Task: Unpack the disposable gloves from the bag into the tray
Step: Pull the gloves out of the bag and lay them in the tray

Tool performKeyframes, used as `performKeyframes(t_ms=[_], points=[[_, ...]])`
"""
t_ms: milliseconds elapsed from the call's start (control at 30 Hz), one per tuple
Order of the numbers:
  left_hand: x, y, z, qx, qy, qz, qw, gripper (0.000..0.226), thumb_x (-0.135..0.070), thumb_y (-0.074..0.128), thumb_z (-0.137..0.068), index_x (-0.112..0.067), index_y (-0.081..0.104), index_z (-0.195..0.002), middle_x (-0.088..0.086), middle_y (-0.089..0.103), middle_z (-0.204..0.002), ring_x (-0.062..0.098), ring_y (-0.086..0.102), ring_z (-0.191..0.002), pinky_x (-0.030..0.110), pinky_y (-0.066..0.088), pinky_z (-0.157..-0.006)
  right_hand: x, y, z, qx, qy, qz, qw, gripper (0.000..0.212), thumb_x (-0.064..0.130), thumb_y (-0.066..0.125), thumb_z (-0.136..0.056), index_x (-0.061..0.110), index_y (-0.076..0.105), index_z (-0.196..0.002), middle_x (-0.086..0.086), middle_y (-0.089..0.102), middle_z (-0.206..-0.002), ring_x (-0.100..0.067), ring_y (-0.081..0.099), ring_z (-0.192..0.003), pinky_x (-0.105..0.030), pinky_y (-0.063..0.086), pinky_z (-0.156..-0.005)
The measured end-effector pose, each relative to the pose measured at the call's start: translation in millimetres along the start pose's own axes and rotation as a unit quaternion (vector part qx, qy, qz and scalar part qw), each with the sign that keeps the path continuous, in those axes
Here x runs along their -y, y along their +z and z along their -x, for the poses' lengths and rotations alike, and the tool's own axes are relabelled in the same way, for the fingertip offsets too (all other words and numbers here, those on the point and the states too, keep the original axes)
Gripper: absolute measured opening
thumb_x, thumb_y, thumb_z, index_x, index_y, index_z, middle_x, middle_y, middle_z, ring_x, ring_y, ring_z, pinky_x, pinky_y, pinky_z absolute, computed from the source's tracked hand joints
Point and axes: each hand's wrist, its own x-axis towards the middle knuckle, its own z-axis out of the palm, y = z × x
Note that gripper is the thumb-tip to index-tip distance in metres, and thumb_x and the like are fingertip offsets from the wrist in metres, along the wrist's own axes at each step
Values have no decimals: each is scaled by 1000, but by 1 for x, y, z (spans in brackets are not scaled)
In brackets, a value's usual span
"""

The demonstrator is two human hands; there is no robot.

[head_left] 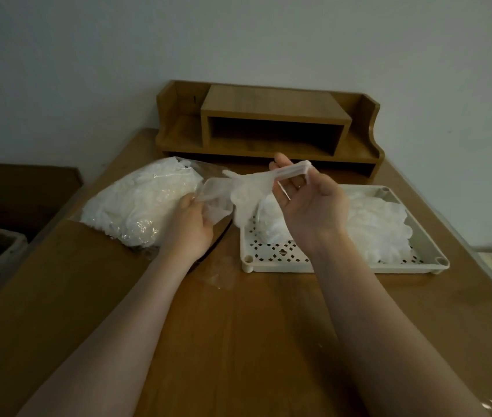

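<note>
A: Where are the gloves held just now?

B: One thin glove (250, 188) is stretched in the air between the bag (139, 200) and the tray (401, 266). Its cuff is pinched by the right hand (310, 203), thumb and fingers (280, 164) curled round it; the other end is gripped by the left hand (193, 218) beside the bag's mouth. A heap of gloves (377, 224) is already seen in the tray, and many more are left in the bag.

A: How is it likely to handle?

B: It is judged very light, limp and clingy, so several may be dragged out together. A hold at the cuff is best kept, since the film could be torn by a hard pull.

A: Is room left for the move?

B: The tray's low rim is easily cleared, and bare perforated floor is left at its near-left corner. The counter (238, 341) in front is open; the wooden shelf (268, 124) behind is well apart
</note>
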Motion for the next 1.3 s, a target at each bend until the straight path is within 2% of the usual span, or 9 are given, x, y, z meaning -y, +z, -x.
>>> performKeyframes(t_ms=[200,367,500,600,667,833,1000,1200,1300], points=[[-31,-16,13,-108,94,123,982,32,-12,59,-89,-15,52,-120,4,25,-152,11,20,-139,15,21,-107,25,4,3,29,0,-100,995,22,13,37,-98,4,56,-91,-13,70,-89,-27,67,-94,-40,54,-88],[-78,-20,25,-9,193,152,969,98,-24,73,-80,-28,3,-150,-7,6,-157,7,10,-141,21,17,-107,44,2,8,127,-11,-118,985,24,12,36,-96,10,56,-82,-7,61,-80,-21,64,-77,-32,53,-77],[-95,-15,15,-11,103,211,972,72,-21,67,-86,-30,25,-145,-15,46,-126,2,46,-113,13,36,-89,65,-2,10,175,-12,-169,970,27,11,37,-90,9,59,-74,-5,59,-71,-16,58,-63,-26,45,-71],[-96,-14,9,42,84,305,948,12,-18,66,-86,-23,65,-97,-8,64,-88,11,63,-84,26,53,-75,81,-10,9,68,-1,-161,985,32,15,38,-95,8,61,-72,-4,64,-74,-17,65,-68,-29,53,-73],[-94,-16,10,80,54,390,916,6,-18,65,-86,-20,67,-81,-5,66,-79,12,63,-78,26,52,-73,89,-16,9,-59,-28,-124,990,27,13,40,-97,5,61,-82,-8,68,-76,-20,69,-71,-32,56,-76],[-93,-23,9,251,-50,527,810,11,-10,56,-89,-8,66,-94,6,70,-90,19,67,-89,34,55,-84,89,-38,8,-249,-52,-57,965,12,3,43,-98,3,54,-91,-10,65,-81,-13,68,-56,-26,58,-61],[-103,-27,10,243,-45,572,783,6,-10,57,-87,-10,62,-90,4,66,-84,17,65,-82,32,56,-77,101,-55,2,-317,25,303,898,30,24,54,-95,15,49,-123,-2,57,-118,-17,57,-105,-34,49,-90],[-134,-40,12,276,-11,526,804,21,-16,61,-74,-9,59,-95,5,59,-82,20,58,-83,35,49,-78,104,-32,25,-36,-117,540,833,31,29,56,-93,24,57,-123,20,58,-108,6,54,-98,-15,41,-80],[-149,-49,15,281,15,511,812,18,-13,56,-85,-7,63,-99,9,62,-89,23,61,-87,38,51,-84,95,-19,25,130,-95,595,787,30,21,58,-92,19,59,-122,9,65,-111,-4,61,-103,-27,50,-91]])
